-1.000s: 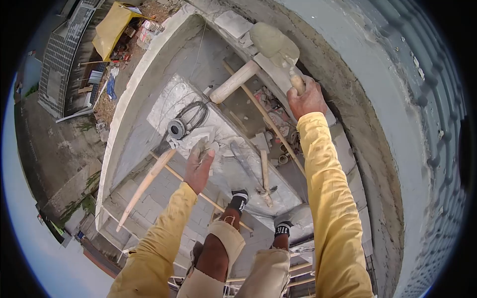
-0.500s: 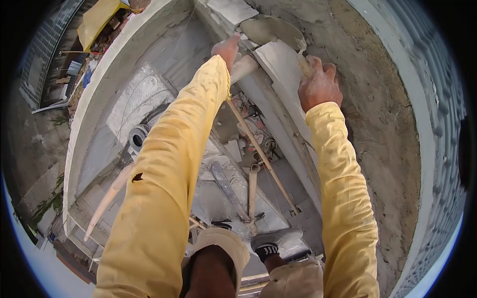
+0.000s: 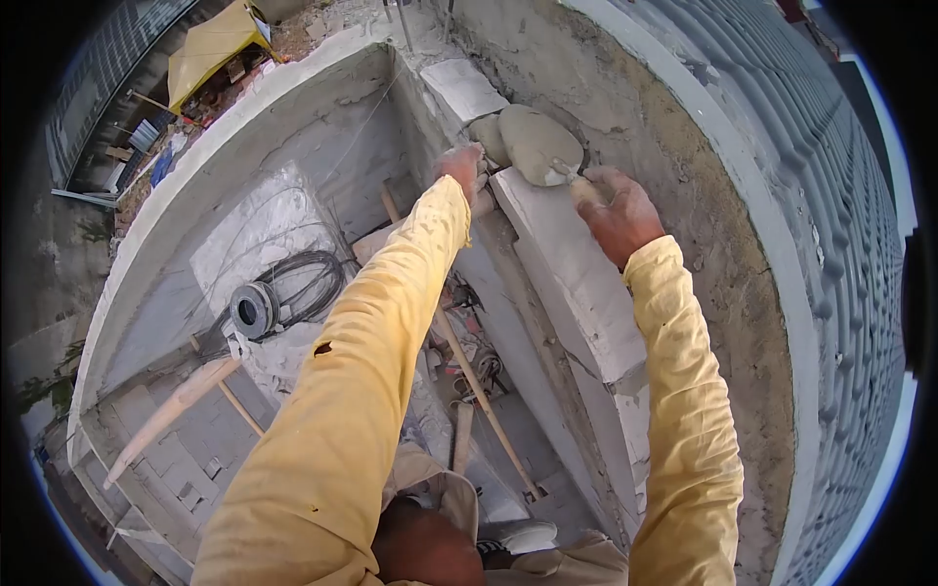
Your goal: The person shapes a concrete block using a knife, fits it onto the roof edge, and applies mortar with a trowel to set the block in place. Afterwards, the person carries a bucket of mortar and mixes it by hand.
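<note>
Right hand (image 3: 623,213): fingers wrapped round handle of trowel (image 3: 540,146). Trowel blade, grey with mortar, sits over space between far block (image 3: 461,88) and near block (image 3: 567,269), beside rough wall (image 3: 674,156). Left hand (image 3: 461,168) just left of blade, near end of near block; fingers bent, can't tell if gripping anything. Cable coil (image 3: 311,289) lower left, well apart.

We have moved our left grip (image 3: 461,168) from near the cable coil (image 3: 318,283), a second ago, to the row of blocks (image 3: 572,264), close to the trowel (image 3: 540,146); a patch of mortar (image 3: 487,140) now shows beside it.
</note>
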